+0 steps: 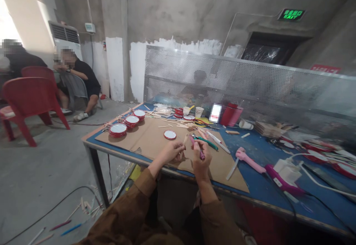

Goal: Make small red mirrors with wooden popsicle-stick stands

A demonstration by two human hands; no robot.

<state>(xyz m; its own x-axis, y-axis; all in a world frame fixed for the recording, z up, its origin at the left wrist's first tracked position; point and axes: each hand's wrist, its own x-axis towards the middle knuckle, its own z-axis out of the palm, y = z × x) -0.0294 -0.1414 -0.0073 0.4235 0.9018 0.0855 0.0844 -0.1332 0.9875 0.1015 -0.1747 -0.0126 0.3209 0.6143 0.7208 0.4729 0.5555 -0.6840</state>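
Observation:
My left hand point(174, 151) is closed, pinching a thin pale wooden stick point(185, 140) that stands nearly upright. Just right of it, my right hand point(202, 152) wraps round a pink pen-like tool point(191, 139) whose upper end leans toward the stick; its exact kind is unclear. Both hands are above a brown cardboard sheet point(150, 135). Beyond my left hand lies a small red-rimmed drum point(170, 135) with a white face. Green-handled pliers point(208, 143) rest behind my right hand.
Stacked red drums point(118, 130) with sticks stand at the table's left. Loose wooden sticks point(189, 125) lie behind. To the right are a pink glue gun point(251, 161) and a purple power strip point(280, 180) with cables. A perforated metal panel point(178, 67) borders the back. People sit far left.

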